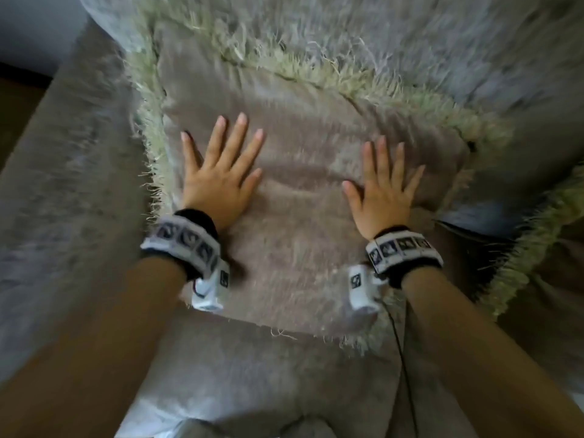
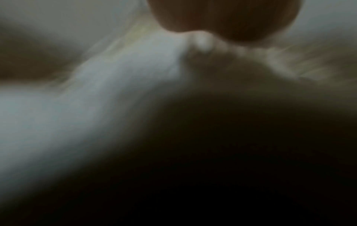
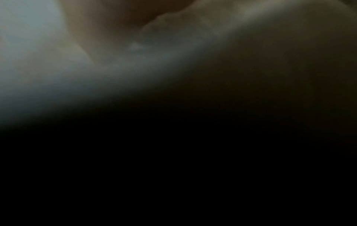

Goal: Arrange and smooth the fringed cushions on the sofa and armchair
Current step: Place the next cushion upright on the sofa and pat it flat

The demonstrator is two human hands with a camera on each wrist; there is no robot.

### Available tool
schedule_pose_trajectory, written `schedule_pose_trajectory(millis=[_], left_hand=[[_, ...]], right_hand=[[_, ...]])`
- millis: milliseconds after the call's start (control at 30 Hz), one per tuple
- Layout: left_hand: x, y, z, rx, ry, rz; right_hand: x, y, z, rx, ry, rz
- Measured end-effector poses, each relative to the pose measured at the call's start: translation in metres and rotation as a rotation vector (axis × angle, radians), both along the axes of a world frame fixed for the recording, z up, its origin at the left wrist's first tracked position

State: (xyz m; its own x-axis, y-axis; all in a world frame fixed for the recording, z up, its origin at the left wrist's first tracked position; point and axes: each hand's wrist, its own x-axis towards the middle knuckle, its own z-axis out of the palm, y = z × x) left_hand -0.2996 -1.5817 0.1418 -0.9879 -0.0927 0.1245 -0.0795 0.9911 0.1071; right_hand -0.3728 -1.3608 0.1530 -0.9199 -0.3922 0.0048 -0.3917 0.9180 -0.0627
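From the head camera I have both palms flat on the cushion (image 1: 303,197), which lies on the seat (image 1: 262,374) with its far edge up against the backrest (image 1: 410,42). My left hand (image 1: 218,181) presses the cushion's left half, fingers straight and spread, holding nothing; my right hand (image 1: 384,197) does the same on the right half, thumb out toward the middle. Between the two hands the fabric shows a shallow crease. The pale fringe (image 1: 316,71) runs along the cushion's far and left edges and peeks out at its near right corner; along the near edge my forearms cover part of it, so I cannot follow it all the way round. To the cushion's left is the armrest (image 1: 63,184). To its right a second fringe (image 1: 531,248) curves in from the frame edge, but what it belongs to is cut off. The whole head view is smeared by motion, so the pile and seams are soft. Both wrist cameras are nearly useless: the left shows a dark rounded shape at the top and blurred pale fabric, the right is mostly black below a grey band, and I cannot make out fingers in either.
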Motion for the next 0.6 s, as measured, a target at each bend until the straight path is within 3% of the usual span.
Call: schedule_pose_trajectory(millis=[33, 100, 167, 233, 300, 367, 433, 500, 533, 600], left_hand=[[-0.001, -0.008, -0.007, 0.036, -0.119, 0.087], [-0.005, -0.011, 0.0, 0.02, -0.112, 0.152], [-0.001, 0.003, 0.02, 0.053, 0.095, 0.064], [0.0, 0.018, 0.036, 0.019, 0.255, -0.074], [-0.002, 0.012, 0.025, -0.066, 0.124, -0.037], [0.003, -0.017, 0.0, 0.01, -0.161, 0.2], [0.007, -0.037, -0.009, 0.074, -0.176, 0.368], [0.012, -0.02, 0.014, 0.15, 0.006, 0.326], [0.013, -0.007, 0.022, 0.134, 0.132, 0.222], [0.008, 0.012, 0.032, -0.012, 0.22, -0.037]], right_hand=[[-0.008, 0.006, -0.009, 0.033, -0.076, -0.052], [-0.006, 0.007, -0.001, 0.013, -0.004, -0.183], [0.017, -0.002, 0.025, -0.148, 0.193, -0.229], [0.034, -0.011, 0.034, -0.161, 0.285, -0.057], [0.021, -0.002, 0.014, -0.057, 0.176, -0.024], [-0.01, 0.031, -0.01, -0.038, -0.021, -0.237], [-0.022, 0.047, -0.011, -0.094, -0.051, -0.403], [0.01, 0.029, 0.013, -0.299, 0.079, -0.333], [0.028, 0.017, 0.023, -0.368, 0.159, -0.213], [0.043, 0.005, 0.026, -0.265, 0.297, 0.043]])
